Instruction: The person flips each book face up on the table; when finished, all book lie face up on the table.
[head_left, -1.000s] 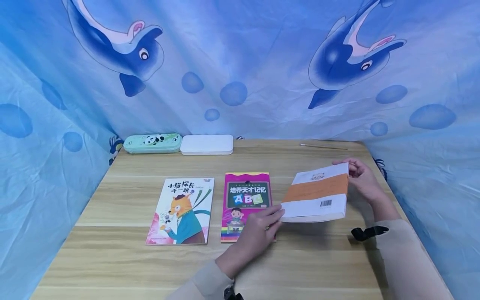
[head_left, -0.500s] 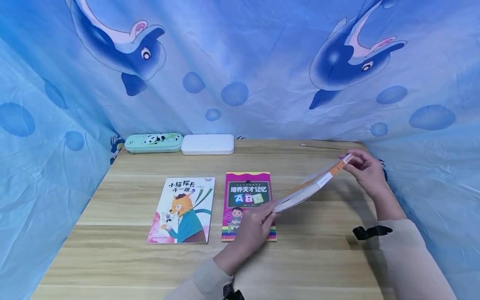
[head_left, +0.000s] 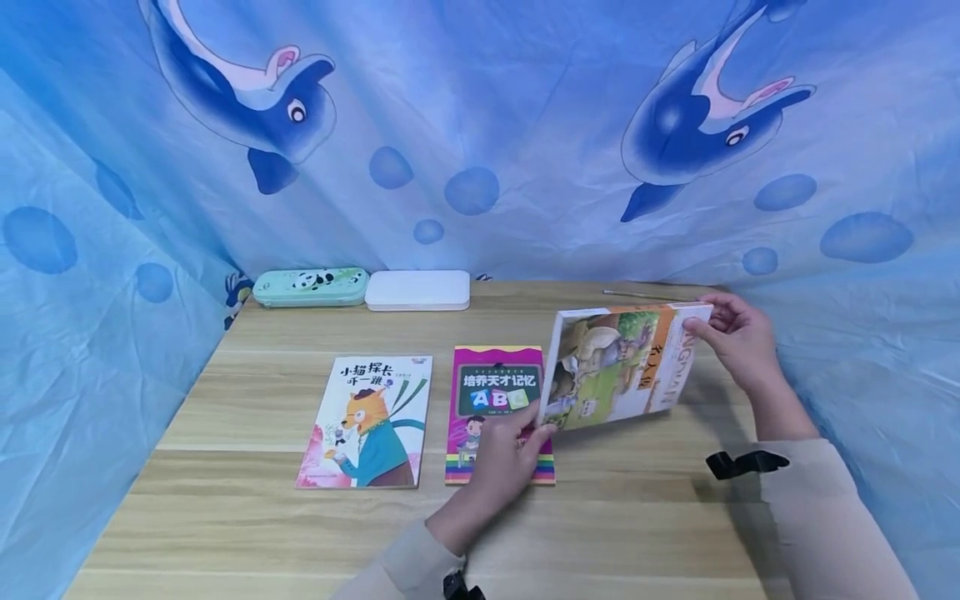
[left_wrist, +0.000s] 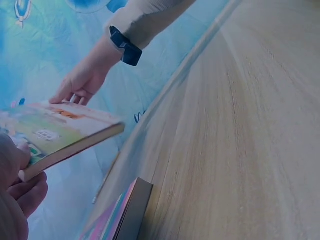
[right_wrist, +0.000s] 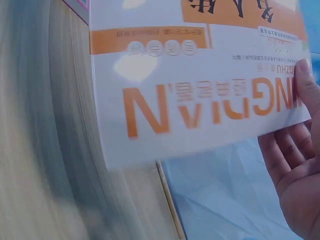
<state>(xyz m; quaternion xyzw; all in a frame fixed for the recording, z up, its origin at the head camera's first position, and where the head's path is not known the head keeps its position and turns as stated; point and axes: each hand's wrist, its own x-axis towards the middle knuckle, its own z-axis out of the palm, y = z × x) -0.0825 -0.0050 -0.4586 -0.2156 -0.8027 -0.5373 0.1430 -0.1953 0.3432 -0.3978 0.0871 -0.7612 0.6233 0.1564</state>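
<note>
A thick paperback book (head_left: 615,367) with a white, orange and green illustrated cover is held tilted above the right part of the table. My left hand (head_left: 506,454) grips its lower left corner, thumb on the cover. The upper right corner is pinched by my right hand (head_left: 738,337), its thumb on the cover and fingers behind, as the right wrist view shows on the book (right_wrist: 200,90). Under my left hand lies a magenta ABC book (head_left: 498,387), partly covered by the hand. Left of that is a white picture book (head_left: 367,425) with a cartoon cat.
At the table's back edge stand a green panda pencil case (head_left: 311,287) and a white case (head_left: 417,290), side by side. A thin pencil (head_left: 645,295) lies at the back right. Blue dolphin-printed curtain (head_left: 480,125) hangs around the wooden table (head_left: 262,533).
The held book has turned over: its back cover with the barcode faced up, then its edge, and now its illustrated front shows. Both hands keep hold; the right hand rose slightly.
</note>
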